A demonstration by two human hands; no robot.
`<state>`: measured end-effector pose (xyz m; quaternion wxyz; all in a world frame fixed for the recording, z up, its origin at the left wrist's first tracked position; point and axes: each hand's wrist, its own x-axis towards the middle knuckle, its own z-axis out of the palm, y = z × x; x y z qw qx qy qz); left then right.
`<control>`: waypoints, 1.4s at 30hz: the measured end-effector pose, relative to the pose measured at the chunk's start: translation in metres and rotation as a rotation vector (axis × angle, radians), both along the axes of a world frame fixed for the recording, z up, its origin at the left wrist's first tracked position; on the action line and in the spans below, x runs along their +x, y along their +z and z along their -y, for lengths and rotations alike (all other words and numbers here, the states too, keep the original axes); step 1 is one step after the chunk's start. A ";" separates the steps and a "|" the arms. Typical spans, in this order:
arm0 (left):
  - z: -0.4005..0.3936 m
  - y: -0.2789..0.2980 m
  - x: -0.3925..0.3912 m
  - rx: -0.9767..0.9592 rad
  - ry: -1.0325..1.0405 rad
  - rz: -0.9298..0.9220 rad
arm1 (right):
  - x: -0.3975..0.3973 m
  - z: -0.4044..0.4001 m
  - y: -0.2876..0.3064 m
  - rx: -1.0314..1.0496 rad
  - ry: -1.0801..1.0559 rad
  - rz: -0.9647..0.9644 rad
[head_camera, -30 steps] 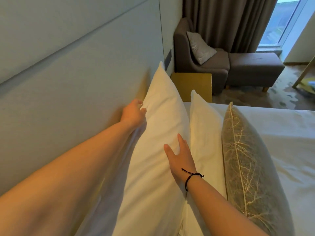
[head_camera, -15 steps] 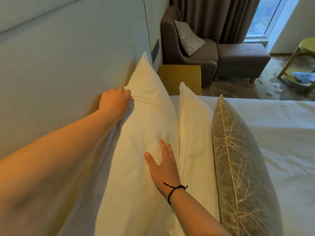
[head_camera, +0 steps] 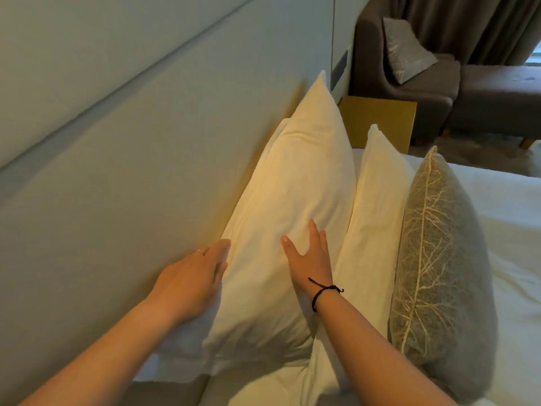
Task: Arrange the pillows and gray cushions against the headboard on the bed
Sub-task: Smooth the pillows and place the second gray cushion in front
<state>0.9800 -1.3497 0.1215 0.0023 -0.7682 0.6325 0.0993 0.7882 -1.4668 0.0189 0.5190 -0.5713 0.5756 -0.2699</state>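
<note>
A large white pillow (head_camera: 295, 186) stands upright against the padded headboard (head_camera: 131, 171). My left hand (head_camera: 190, 281) lies flat with straight fingers against the pillow's back edge, between pillow and headboard. My right hand (head_camera: 310, 256), a black cord on its wrist, presses flat on the pillow's front face. A second white pillow (head_camera: 374, 206) leans against the first one. In front of that stands a gray cushion (head_camera: 439, 259) with a pale leaf-vein pattern. All three rest on the white bed (head_camera: 515, 230).
A yellow bedside table (head_camera: 380, 118) stands beyond the pillows at the bed's far side. Behind it are a brown armchair (head_camera: 409, 80) with a silver-gray cushion (head_camera: 407, 48), a matching footstool (head_camera: 503, 92) and dark curtains (head_camera: 468, 22).
My left hand has slid from the pillow's upper back edge down toward me, its fingers now straight. My right hand stays pressed on the pillow's front. The view has tilted.
</note>
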 end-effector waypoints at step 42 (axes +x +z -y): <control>0.035 -0.147 -0.225 0.087 0.415 -0.660 | -0.268 -0.017 -0.019 0.075 -0.110 -0.313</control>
